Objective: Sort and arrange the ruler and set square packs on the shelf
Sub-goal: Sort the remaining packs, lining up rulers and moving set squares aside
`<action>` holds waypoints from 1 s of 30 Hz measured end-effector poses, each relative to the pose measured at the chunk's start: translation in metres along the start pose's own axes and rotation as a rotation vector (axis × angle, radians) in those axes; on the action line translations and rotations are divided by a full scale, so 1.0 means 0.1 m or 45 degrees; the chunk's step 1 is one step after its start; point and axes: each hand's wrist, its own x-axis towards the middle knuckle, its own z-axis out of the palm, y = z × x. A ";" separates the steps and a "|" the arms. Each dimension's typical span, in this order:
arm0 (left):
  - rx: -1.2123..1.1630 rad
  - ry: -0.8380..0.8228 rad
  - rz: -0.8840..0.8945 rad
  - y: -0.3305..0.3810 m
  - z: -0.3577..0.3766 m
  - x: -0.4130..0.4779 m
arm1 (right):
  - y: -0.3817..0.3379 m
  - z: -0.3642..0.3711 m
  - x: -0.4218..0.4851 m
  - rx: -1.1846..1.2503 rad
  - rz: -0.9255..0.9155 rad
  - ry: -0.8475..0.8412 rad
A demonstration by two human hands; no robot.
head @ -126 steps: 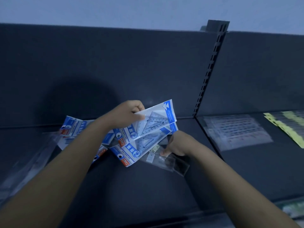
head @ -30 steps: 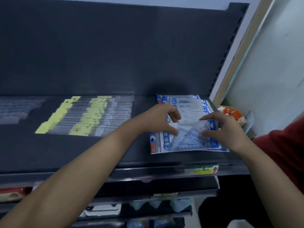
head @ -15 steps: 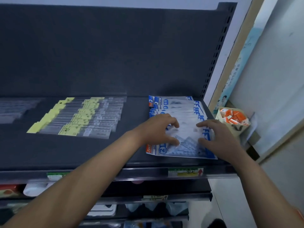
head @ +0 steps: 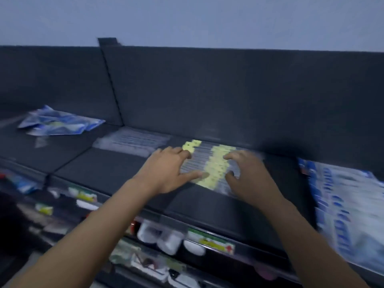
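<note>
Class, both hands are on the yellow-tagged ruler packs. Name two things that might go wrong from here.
1. The yellow-tagged ruler packs lie fanned and overlapping. Pushed between the left hand and right hand, the slick sleeves may skew rather than square up.
2. The blue set square packs beside the right forearm seem to reach the front edge of the shelf. A sweep might knock some off.

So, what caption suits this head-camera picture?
Left hand and right hand touch yellow-tagged ruler packs on the dark shelf, blue set square packs lying either side.
</note>
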 end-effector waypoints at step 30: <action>0.083 -0.123 -0.431 -6.14 -0.34 -0.61 | -4.07 3.84 3.29 0.011 -0.093 -0.241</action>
